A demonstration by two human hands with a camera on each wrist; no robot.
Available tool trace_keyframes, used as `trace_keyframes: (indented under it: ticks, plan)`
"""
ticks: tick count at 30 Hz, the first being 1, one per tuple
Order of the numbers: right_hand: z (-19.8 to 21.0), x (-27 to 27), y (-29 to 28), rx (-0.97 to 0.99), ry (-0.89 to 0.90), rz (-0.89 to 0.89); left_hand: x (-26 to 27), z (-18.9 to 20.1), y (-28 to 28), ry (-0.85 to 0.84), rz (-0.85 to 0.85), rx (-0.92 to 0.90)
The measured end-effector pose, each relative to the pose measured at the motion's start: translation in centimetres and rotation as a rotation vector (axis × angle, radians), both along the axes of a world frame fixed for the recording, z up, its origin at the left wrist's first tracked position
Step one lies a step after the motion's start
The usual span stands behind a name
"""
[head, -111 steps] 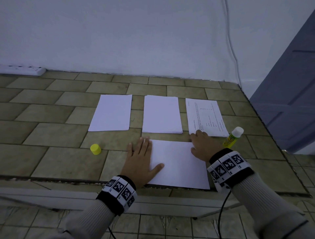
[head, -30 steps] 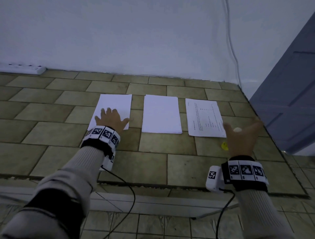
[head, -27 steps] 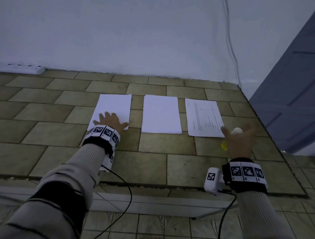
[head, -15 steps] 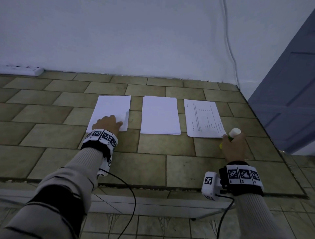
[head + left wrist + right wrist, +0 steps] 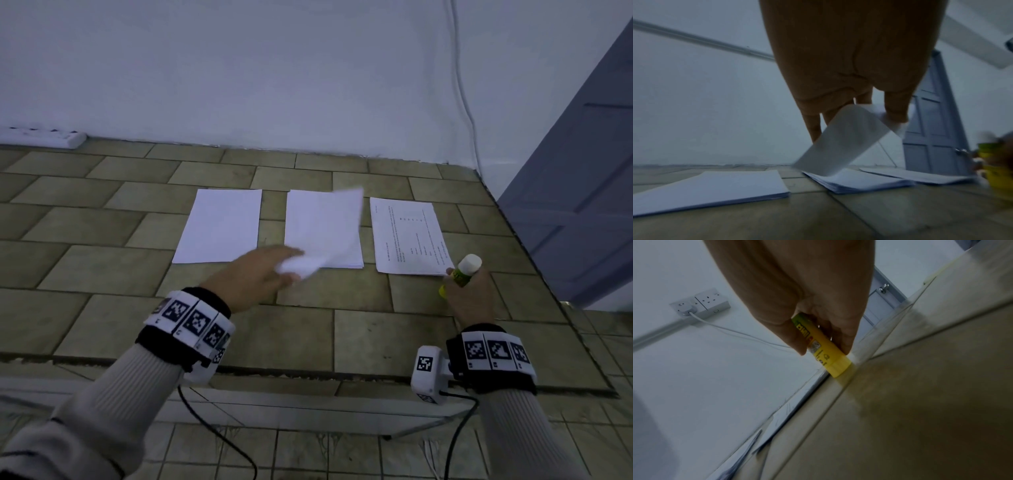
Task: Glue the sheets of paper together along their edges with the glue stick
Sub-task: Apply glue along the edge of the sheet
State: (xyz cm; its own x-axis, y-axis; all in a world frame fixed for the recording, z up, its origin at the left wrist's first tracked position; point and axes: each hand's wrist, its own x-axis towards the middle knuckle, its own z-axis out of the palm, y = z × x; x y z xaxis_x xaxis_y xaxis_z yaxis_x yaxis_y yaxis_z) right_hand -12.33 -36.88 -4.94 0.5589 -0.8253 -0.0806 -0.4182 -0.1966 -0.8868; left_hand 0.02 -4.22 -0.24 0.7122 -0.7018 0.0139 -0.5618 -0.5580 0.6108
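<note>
Left hand [image 5: 255, 274] pinches one sheet [image 5: 329, 233] by its near corner, lifted over the middle stack [image 5: 308, 219] just ahead of it. Right hand [image 5: 471, 296] grips the glue stick [image 5: 462, 274], base on the table [image 5: 308, 332], white end up, beside the printed sheet [image 5: 407, 236]. Risks: corner grip is crumpling the paper — a crease would spoil the glued edge; the sheet may also drag another one off the stack.

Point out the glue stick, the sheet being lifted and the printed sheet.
glue stick [image 5: 463, 273]: head view, on its labelled body below the white tip.
lifted sheet [image 5: 329, 233]: head view, on its raised middle.
printed sheet [image 5: 407, 236]: head view, on its flat centre.
</note>
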Motion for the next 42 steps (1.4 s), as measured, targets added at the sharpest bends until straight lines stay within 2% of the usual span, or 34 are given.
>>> trace_keyframes:
  ticks: [3, 6, 11, 14, 17, 19, 22, 25, 31, 42]
  plan:
    - [-0.1, -0.1, 0.1, -0.021, 0.009, 0.028, -1.7, -1.4, -0.3, -0.018, -0.197, 0.175]
    - [0.1, -0.2, 0.4, -0.027, 0.0, 0.057, -2.9, -2.7, -0.4, -0.065, -0.3, 0.267]
    - [0.5, -0.6, 0.9, -0.127, 0.051, 0.143, -4.0, -4.1, 0.2, -0.083, -0.362, 0.502]
    - [0.6, -0.7, 1.0, -0.145, 0.09, 0.208, -4.2, -4.3, 0.4, -0.107, -0.371, 0.51]
    - [1.0, -0.9, 1.2, -0.165, 0.073, 0.234, -4.4, -4.2, 0.8, -0.075, -0.316, 0.38]
    - [1.7, -0.9, 1.8, -0.187, 0.023, 0.264, -4.5, -4.0, 0.8, -0.092, -0.21, 0.346]
    - [3.0, -0.6, 3.3, -0.217, -0.004, 0.382, -5.0, -4.1, 0.4, -0.135, 0.008, 0.495]
    - [3.8, 0.0, 5.1, -0.075, -0.059, 0.482, -5.4, -5.1, 0.0, -0.188, 0.109, 0.602]
    - [3.4, 1.6, 9.0, -0.142, -0.086, 0.637, -5.5, -7.2, 0.4, -0.237, 0.12, 0.553]
    - [3.7, 6.8, 14.3, -0.101, -0.124, 0.717, -5.7, -8.6, 1.3, -0.271, 0.142, 0.376]
